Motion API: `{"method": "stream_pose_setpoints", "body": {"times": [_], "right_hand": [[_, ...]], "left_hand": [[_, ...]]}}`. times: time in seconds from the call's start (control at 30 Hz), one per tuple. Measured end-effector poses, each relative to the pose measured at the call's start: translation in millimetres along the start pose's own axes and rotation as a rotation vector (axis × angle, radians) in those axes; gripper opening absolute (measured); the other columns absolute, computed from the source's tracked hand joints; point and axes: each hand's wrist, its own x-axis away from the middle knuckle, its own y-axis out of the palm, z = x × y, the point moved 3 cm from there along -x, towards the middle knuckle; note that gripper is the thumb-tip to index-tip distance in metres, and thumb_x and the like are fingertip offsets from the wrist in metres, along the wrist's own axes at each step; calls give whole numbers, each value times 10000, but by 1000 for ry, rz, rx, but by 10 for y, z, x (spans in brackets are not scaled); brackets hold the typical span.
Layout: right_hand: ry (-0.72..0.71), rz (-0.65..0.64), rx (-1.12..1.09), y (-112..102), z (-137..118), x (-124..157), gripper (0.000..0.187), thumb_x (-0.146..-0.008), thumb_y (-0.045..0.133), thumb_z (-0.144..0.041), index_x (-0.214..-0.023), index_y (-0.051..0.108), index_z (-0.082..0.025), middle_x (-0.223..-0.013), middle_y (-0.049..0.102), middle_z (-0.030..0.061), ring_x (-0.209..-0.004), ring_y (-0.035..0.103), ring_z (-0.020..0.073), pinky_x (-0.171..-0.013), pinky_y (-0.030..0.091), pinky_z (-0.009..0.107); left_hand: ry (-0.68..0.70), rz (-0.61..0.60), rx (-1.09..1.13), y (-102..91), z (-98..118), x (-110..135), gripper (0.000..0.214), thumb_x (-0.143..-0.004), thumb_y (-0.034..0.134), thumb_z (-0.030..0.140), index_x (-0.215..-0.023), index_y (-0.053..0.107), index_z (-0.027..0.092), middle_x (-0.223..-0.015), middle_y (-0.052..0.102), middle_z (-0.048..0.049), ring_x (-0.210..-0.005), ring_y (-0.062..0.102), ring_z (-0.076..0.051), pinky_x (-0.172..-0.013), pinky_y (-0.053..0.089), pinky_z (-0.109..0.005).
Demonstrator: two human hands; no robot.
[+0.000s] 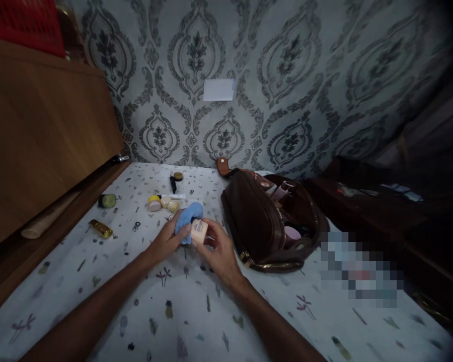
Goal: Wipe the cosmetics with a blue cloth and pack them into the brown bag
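Observation:
A blue cloth (184, 219) is bunched in my left hand (171, 237), whose fingers close round it. My right hand (221, 251) grips a small cream-coloured, square-sided container (199, 231) with tiny print on its face. Cloth and container touch in front of me, just above the sheet. Right of my hands stands a dark brown toiletry bag (251, 216), unzipped, with a pink-capped bottle (284, 191), a round pink item (292, 235) and other items inside. Beyond my left hand lie a yellow-lidded jar (154, 203) and small pale yellow containers (170, 203).
A patterned white sheet (196, 311) covers the surface. At left are a green bottle (107, 201), a gold bottle (100, 229) and a wooden cabinet (49, 136). A black brush-like item (173, 184) lies farther back. Patterned wallpaper (196, 125) rises behind; the right side is dark, partly pixelated.

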Motion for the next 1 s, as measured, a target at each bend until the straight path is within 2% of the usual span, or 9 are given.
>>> {"method": "stream_pose_setpoints", "body": {"times": [0.07, 0.2, 0.3, 0.43, 0.53, 0.67, 0.73, 0.87, 1.0], "right_hand": [[93, -50, -86, 17, 7, -7, 405, -781, 713, -415, -1108, 584, -216, -1021, 660, 61, -905, 654, 208, -726, 552, 312], [237, -110, -249, 45, 19, -4, 419, -771, 689, -579, -911, 606, -193, -769, 623, 7, -635, 619, 157, -508, 474, 251], [367, -146, -370, 79, 53, 6, 508, -772, 615, -691, -814, 587, -186, -626, 584, -22, -464, 563, 127, -414, 398, 238], [576, -245, -476, 133, 82, 27, 636, -757, 496, -796, -734, 582, -167, -557, 604, 1, -368, 512, 103, -346, 294, 213], [573, -221, -522, 120, 49, 17, 592, -745, 567, -758, -758, 583, -166, -578, 619, -2, -394, 534, 100, -363, 312, 206], [412, -66, -568, 55, -1, -12, 471, -724, 723, -611, -878, 565, -195, -686, 640, -19, -517, 592, 110, -461, 396, 212], [333, 3, -519, 25, -9, -20, 456, -716, 761, -556, -929, 567, -203, -732, 644, -15, -585, 605, 123, -511, 427, 225], [269, 39, -406, 5, -11, -19, 435, -731, 757, -528, -963, 565, -214, -769, 643, -2, -646, 600, 147, -534, 449, 246], [283, 14, -350, 10, -28, 3, 442, -752, 718, -574, -931, 532, -215, -702, 627, -18, -561, 566, 130, -475, 412, 233]], "left_hand": [[100, 8, -80, -9, 56, 1, 437, -936, 464, 561, -1097, 596, 177, -890, 600, -36, -765, 556, -183, -711, 488, -304], [196, -2, -191, -18, 124, 17, 372, -973, 414, 496, -994, 590, 168, -861, 582, -36, -777, 553, -184, -739, 468, -306], [286, -26, -323, -31, 174, 47, 335, -963, 454, 466, -1050, 583, 171, -934, 596, -54, -852, 567, -202, -802, 465, -321], [364, -76, -425, -21, 198, 75, 397, -932, 518, 468, -1189, 557, 169, -1045, 606, -84, -956, 573, -232, -854, 464, -339], [279, 18, -307, -5, 157, 61, 382, -953, 470, 477, -1163, 573, 175, -989, 617, -65, -882, 580, -213, -814, 476, -328], [-20, 157, -72, 42, 14, 39, 434, -964, 406, 547, -1152, 577, 195, -778, 565, -8, -646, 528, -164, -583, 456, -275], [-103, 142, -28, 73, -37, 33, 446, -941, 445, 574, -1166, 572, 211, -786, 573, -8, -634, 530, -160, -535, 446, -259], [-144, 51, 47, 105, -65, 14, 475, -897, 520, 593, -1213, 556, 240, -926, 616, -35, -730, 586, -177, -590, 508, -267], [-269, -2, 154, 107, -101, 10, 473, -851, 569, 613, -1137, 575, 236, -803, 576, -11, -630, 535, -151, -485, 461, -232]]}}
